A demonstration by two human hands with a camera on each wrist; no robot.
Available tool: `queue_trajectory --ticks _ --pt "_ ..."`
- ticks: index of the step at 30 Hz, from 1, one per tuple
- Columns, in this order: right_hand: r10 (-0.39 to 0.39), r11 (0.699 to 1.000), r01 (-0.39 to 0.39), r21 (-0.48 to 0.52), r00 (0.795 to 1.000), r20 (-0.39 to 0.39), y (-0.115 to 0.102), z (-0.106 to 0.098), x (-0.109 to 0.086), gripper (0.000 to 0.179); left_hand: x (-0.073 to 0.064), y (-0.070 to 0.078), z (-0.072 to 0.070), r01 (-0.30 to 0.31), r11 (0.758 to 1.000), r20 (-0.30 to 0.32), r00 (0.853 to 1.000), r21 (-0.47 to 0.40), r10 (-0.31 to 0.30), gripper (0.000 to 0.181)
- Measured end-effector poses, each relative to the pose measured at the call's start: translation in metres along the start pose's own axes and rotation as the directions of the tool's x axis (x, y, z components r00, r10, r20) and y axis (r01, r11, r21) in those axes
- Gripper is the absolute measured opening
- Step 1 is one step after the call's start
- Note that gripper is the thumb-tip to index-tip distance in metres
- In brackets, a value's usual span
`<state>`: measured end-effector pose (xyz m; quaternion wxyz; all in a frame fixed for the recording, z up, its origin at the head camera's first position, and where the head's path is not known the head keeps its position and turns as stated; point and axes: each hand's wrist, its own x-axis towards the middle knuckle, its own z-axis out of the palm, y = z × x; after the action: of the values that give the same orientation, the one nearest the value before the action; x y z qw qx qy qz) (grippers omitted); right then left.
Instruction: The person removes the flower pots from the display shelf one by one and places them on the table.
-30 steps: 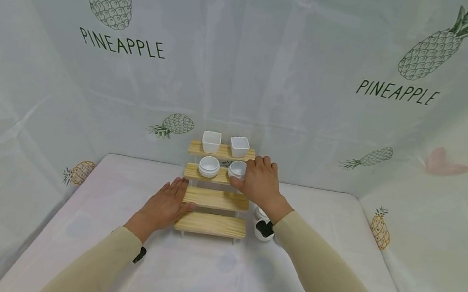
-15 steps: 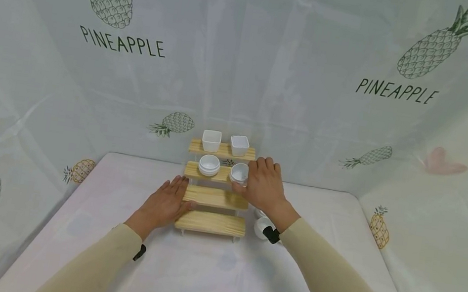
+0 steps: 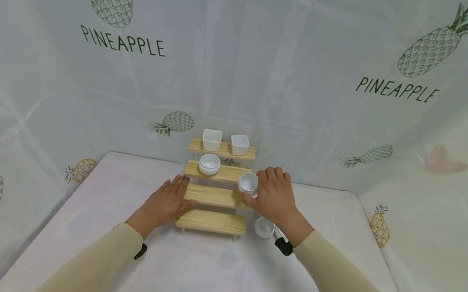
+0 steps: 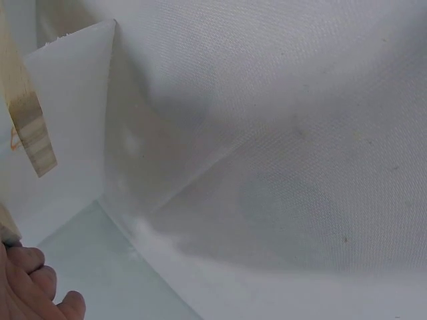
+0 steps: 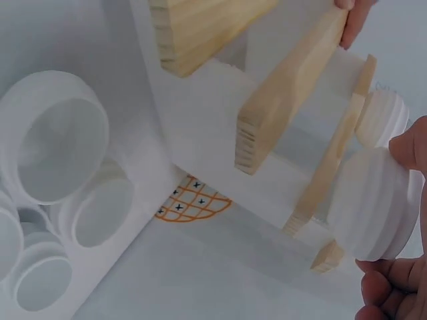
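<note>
A wooden step stand with plank tiers is in the middle of the table. My left hand holds its left end, fingers along the third plank's end and thumb at the front edge. My right hand grips a small white round bowl by its right side, at the right end of the second plank from the top. Ridged walls show on this bowl in the right wrist view, with thumb and fingers on opposite sides. A similar bowl stands on the same plank's left part.
Two white square cups stand on the top plank. Beside the stand on the right, several white round containers are on the table, partly hidden by my right wrist. A pineapple-print sheet hangs behind.
My right hand has drawn the bowl from the second plank's right part rightward and toward me, to the plank's end. The left hand has stayed at the stand.
</note>
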<state>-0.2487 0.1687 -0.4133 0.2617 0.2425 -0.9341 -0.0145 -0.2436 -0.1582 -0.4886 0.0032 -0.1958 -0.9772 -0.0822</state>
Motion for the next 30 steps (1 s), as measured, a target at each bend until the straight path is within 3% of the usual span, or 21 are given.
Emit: queue_trajectory --ticks 10,19,30 --pt "-0.052 0.999 0.052 -0.005 0.99 -0.13 0.005 0.009 -0.04 0.06 0.001 0.0 0.002 -0.009 1.0 -0.002 1.0 0.002 0.009 0.086" --pt "-0.013 0.999 0.015 0.043 0.998 -0.058 -0.003 0.021 -0.078 0.061 0.001 -0.002 0.004 -0.014 1.0 -0.004 1.0 0.013 0.014 0.087" --pt "-0.003 0.997 0.008 0.08 0.998 -0.066 -0.014 0.036 -0.121 0.057 -0.001 -0.001 0.004 -0.013 1.0 -0.008 1.0 -0.015 0.013 0.088"
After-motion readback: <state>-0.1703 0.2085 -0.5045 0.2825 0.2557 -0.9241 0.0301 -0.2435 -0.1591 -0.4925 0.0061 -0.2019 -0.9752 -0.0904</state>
